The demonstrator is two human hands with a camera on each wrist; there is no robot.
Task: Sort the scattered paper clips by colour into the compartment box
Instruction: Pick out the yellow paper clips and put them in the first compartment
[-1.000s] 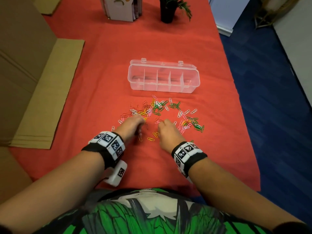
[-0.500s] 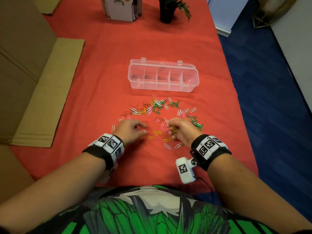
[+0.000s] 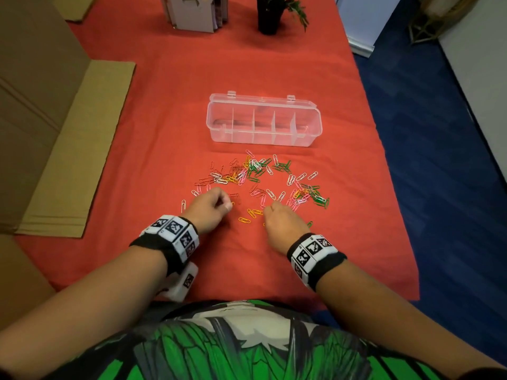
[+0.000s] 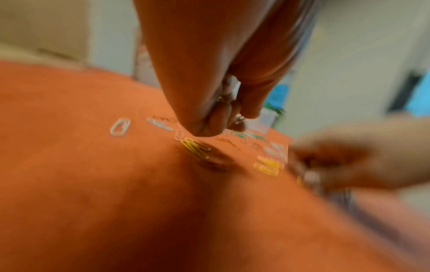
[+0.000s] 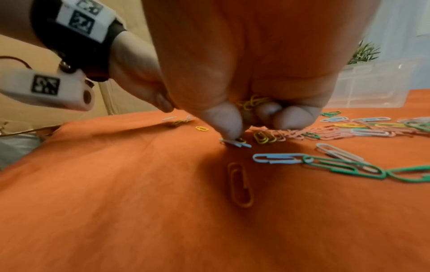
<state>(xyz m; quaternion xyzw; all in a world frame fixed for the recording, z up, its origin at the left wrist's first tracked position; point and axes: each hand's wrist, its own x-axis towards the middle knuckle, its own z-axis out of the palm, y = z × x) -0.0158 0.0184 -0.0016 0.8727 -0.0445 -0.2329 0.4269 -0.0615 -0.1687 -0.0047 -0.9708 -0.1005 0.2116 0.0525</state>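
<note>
A clear compartment box stands open on the red cloth, its compartments looking empty. Before it lies a scatter of paper clips in white, green, yellow, pink and red. My right hand is curled at the heap's near edge, holding a bunch of yellow clips in the palm. Its thumb presses on clips on the cloth. My left hand is curled to the left, with pale clips pinched in its fingers. Loose yellow clips lie between the hands.
Flat cardboard lies along the table's left side. At the far end stand a black plant pot and a white paper holder. The cloth's right edge drops to blue floor.
My right hand has shifted slightly left and rolled palm-down, so its wrist camera is out of sight. The left hand has stayed almost in place.
</note>
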